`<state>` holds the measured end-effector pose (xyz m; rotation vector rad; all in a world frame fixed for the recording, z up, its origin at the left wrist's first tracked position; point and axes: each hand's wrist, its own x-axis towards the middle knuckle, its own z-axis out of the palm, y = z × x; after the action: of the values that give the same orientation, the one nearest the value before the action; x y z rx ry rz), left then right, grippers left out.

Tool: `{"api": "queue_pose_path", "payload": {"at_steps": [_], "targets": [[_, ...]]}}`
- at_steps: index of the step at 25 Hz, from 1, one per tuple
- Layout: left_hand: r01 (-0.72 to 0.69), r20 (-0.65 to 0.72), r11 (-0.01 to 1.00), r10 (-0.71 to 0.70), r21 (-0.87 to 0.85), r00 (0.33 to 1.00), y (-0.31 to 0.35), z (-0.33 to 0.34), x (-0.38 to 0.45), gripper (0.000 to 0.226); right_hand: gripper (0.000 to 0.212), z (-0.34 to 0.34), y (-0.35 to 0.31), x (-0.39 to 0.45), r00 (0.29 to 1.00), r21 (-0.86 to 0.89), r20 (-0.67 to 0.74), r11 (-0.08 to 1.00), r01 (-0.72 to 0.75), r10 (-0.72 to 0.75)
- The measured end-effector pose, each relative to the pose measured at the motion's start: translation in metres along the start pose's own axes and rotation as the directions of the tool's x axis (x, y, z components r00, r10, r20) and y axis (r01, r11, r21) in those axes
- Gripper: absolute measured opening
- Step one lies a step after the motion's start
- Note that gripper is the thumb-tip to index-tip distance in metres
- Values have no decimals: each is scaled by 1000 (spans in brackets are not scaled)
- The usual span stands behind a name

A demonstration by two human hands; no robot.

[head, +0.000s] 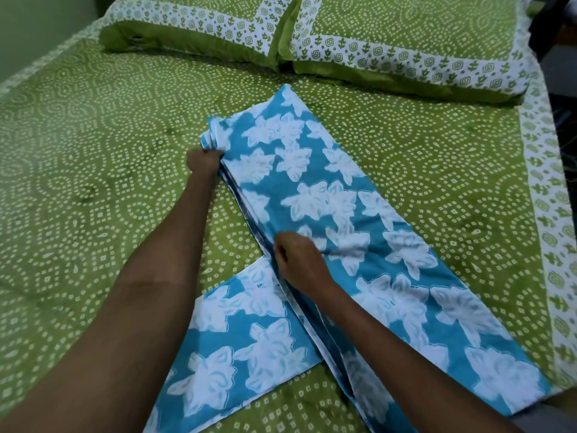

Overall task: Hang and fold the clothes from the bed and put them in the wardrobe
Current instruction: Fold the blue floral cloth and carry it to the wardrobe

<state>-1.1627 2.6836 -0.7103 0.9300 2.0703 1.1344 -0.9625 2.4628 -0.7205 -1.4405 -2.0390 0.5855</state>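
- Gripping going on at both ends: left hand (204, 157) is bunching the folded long edge of the blue floral cloth (343, 214), right hand (296, 257) is pinching that same edge nearer the camera.
- Cloth is lying flat mid-bed on the green bedspread (93, 182), one flap sticking out left.
- Pillows (312, 35) are sitting well beyond the cloth, loads of open sheet left of it.
- Both arms are stretching out forward.

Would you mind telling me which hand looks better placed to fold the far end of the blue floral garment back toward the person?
Probably the left hand: it already grips the bunched edge near the far end of the blue floral garment. The right hand pinches the same folded edge nearer the middle.
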Motion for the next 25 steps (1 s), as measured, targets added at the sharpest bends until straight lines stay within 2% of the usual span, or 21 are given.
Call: {"api": "queue_pose_path", "payload": {"at_steps": [1, 3, 6, 7, 9, 12, 14, 17, 19, 21, 22, 23, 24, 25], "targets": [[-42, 8, 992, 41, 121, 999, -8, -3, -6, 37, 10, 7, 4, -5, 996, -20, 75, 999, -37, 39], [-64, 35, 974, 58, 218, 998, -12, -3, -8, 38, 20, 15, 2, -13, 989, -57, 106, 993, -100, 106], [6, 52, 973, -18, 231, 998, -3, 2, 5, 42, 29, 21, -7, -18, 1000, -208, -18, 978, -14, 11], [36, 52, 981, -46, 190, 998, -2, 4, 9, 43, 31, 21, -9, -19, 999, -261, -40, 965, 17, -28], [118, 49, 993, -116, -26, 992, 3, 3, 2, 40, 34, 19, -8, -18, 995, -292, -63, 955, 55, -76], [83, 34, 961, -77, -263, 996, 7, 6, -12, 25, 32, 12, -1, -19, 990, -201, -105, 977, 73, -95], [76, 69, 939, -56, -335, 996, 13, 12, -23, 23, 26, 10, 4, -20, 989, -157, -133, 987, 44, -65], [155, 163, 860, -85, -486, 983, 32, 26, -27, 32, 8, 3, 8, -18, 979, 119, -155, 986, -113, 131], [225, 259, 786, -86, -575, 962, 54, 42, -32, 36, 8, -9, 8, -17, 900, 317, -300, 923, -217, 315], [292, 373, 727, -54, -622, 926, 87, 57, -47, 34, 9, -28, 2, -14, 732, 391, -519, 884, -255, 441], [302, 425, 694, 6, -653, 905, 105, 63, -55, 32, 12, -35, -3, -13, 668, 346, -616, 905, -246, 418], [293, 453, 678, 66, -674, 889, 120, 66, -60, 30, 17, -39, -8, -12, 651, 249, -682, 943, -220, 332], [265, 449, 677, 109, -687, 887, 122, 69, -57, 26, 19, -38, -11, -14, 688, 96, -702, 982, -165, 185], [240, 429, 690, 113, -683, 896, 118, 67, -56, 22, 19, -34, -13, -17, 772, -57, -634, 993, -103, 44]]}}
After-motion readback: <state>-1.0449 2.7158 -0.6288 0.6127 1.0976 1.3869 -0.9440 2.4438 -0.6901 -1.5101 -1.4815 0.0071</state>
